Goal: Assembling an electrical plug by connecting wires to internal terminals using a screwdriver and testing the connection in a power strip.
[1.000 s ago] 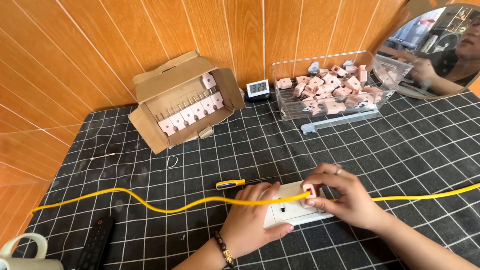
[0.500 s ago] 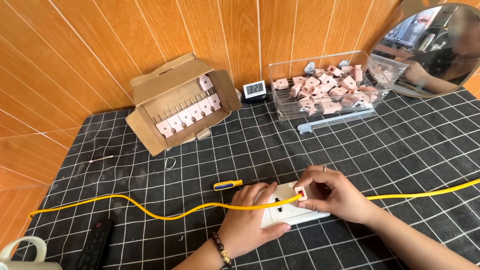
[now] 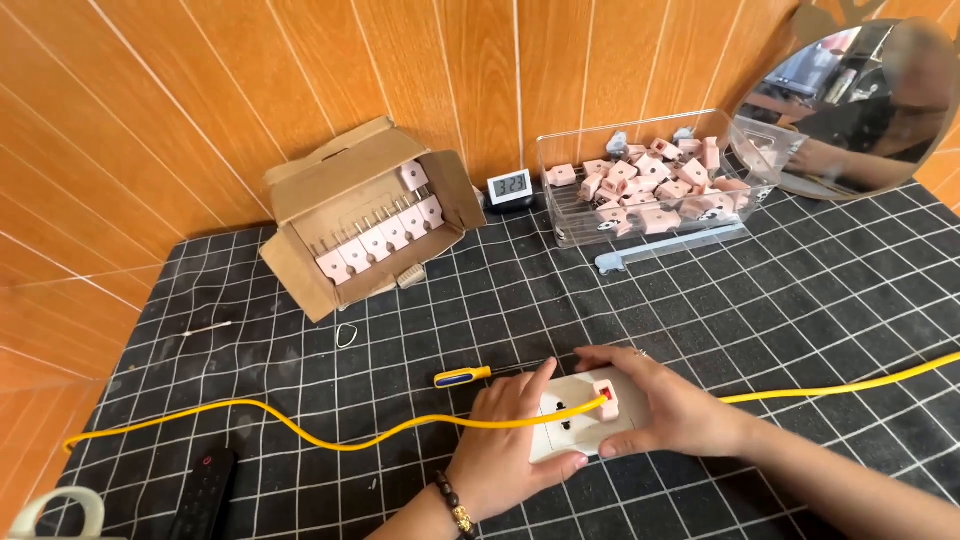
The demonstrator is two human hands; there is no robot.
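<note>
Both hands met over a white socket block [image 3: 572, 425] that lay on the black gridded mat [image 3: 800, 300], near its front edge. The left hand [image 3: 510, 445] grasped the block's left end, thumb under its near edge and fingers spread across the top. The right hand [image 3: 665, 405] curled its fingers around a small pink plug [image 3: 606, 397] seated on the block's right end. A yellow cable [image 3: 300, 432] ran across the mat and over the block. A screwdriver with a yellow and blue handle [image 3: 462, 376] lay just beside the left hand. Further back stood an open cardboard box of pink plugs [image 3: 370, 225] and a clear bin of pink plugs [image 3: 650, 180].
</note>
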